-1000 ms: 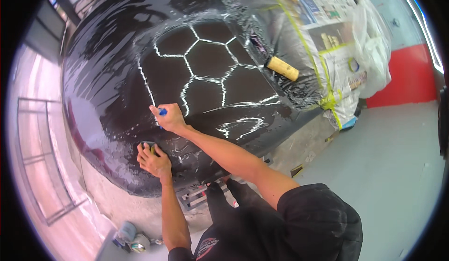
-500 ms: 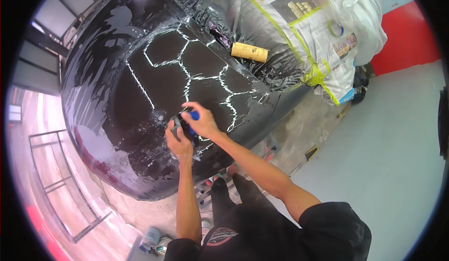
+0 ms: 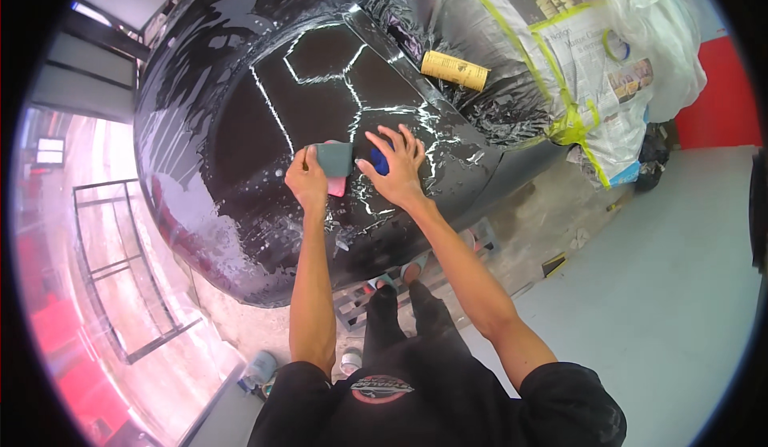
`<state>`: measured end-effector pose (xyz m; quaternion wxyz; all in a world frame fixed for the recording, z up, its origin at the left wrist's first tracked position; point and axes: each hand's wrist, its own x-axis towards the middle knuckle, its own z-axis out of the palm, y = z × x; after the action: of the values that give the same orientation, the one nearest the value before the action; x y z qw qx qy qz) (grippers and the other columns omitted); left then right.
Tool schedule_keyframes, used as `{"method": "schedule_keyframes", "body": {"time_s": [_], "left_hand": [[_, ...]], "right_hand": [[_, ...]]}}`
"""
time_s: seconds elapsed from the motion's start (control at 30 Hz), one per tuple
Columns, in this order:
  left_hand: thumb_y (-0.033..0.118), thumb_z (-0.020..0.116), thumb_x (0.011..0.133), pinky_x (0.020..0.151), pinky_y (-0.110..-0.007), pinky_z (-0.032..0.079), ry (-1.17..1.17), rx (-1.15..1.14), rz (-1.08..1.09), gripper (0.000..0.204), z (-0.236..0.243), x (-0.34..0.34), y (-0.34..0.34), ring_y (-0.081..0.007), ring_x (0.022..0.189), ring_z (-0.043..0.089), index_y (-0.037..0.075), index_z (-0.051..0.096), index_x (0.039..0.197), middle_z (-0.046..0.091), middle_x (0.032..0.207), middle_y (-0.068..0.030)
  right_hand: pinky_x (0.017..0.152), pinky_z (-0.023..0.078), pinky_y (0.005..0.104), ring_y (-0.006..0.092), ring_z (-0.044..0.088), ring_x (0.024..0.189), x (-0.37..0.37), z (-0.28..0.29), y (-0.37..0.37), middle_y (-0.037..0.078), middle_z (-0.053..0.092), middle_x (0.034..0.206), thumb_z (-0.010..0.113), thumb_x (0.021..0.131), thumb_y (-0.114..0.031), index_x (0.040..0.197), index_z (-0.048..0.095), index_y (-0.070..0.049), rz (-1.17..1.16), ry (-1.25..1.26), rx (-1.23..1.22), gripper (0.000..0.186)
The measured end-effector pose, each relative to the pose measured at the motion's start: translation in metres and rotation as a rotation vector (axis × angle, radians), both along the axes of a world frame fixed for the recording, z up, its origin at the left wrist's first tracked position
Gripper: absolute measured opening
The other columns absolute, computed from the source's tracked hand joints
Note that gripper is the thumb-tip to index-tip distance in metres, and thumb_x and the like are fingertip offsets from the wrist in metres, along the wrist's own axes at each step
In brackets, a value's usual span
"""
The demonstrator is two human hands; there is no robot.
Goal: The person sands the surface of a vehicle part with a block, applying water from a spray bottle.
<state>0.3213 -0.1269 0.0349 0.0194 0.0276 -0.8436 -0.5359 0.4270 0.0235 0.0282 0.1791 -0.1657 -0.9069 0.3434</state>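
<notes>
My left hand [image 3: 306,179] is closed on a grey-green sandpaper sheet [image 3: 334,159], pinching its left side, and a pink piece [image 3: 337,186] shows beneath it. Beside it, my right hand [image 3: 398,165] curves over a small blue block-like thing [image 3: 378,160], fingers spread around it; much of the block lies hidden under the hand. Both hands are over a dark, wet, curved vehicle panel [image 3: 312,115]. Jagged white lines [image 3: 352,87] form a many-sided pattern across it, and pale grey patches mark its left side.
A yellow cylinder [image 3: 454,71] lies near the panel's right edge. Past it, plastic sheeting, newspaper [image 3: 576,55] and yellow-green tape [image 3: 572,123] cover the vehicle. A tape roll [image 3: 616,45] sits there. At left stands a metal frame [image 3: 120,271]; tubs [image 3: 260,367] are near my feet.
My hands have drawn apart from close together. The left now shows the sheet's flat grey-green face, and the right has shifted right with the blue thing, fingers more spread. The view has shifted.
</notes>
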Motion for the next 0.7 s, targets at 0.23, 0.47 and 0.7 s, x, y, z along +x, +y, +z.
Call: {"method": "schedule_keyframes", "body": {"time_s": [0.23, 0.47, 0.7], "left_hand": [[0.013, 0.072, 0.098, 0.074, -0.03, 0.051, 0.086, 0.078, -0.383, 0.015, 0.033, 0.011, 0.018, -0.0123, 0.081, 0.064, 0.0, 0.077, 0.104, 0.076, 0.095, -0.0089], [0.01, 0.076, 0.095, 0.072, -0.026, 0.051, -0.068, 0.242, -0.417, 0.01, 0.038, 0.024, 0.033, -0.0075, 0.082, 0.065, 0.001, 0.074, 0.097, 0.075, 0.092, -0.0044], [0.005, 0.076, 0.087, 0.071, -0.036, 0.05, 0.287, -0.106, -0.904, 0.009, 0.057, 0.044, 0.05, -0.0252, 0.08, 0.063, 0.001, 0.073, 0.094, 0.069, 0.084, -0.0101]], "right_hand": [[0.102, 0.039, 0.0469, 0.0269, 0.055, 0.115, -0.023, 0.04, 0.009, 0.004, 0.067, 0.122, 0.083, 0.08, -0.018, 0.131, 0.07, -0.016, 0.213, 0.189, -0.041, 0.052], [0.069, 0.054, 0.0263, 0.0084, 0.067, 0.084, -0.003, 0.037, 0.051, 0.005, 0.069, 0.095, 0.082, 0.087, -0.011, 0.102, 0.069, 0.002, 0.086, 0.012, -0.893, 0.023], [0.07, 0.056, 0.0285, 0.0137, 0.066, 0.081, 0.065, 0.077, 0.083, 0.006, 0.066, 0.092, 0.092, 0.075, -0.02, 0.113, 0.064, -0.001, 0.108, -0.154, -0.588, 0.051]]}}
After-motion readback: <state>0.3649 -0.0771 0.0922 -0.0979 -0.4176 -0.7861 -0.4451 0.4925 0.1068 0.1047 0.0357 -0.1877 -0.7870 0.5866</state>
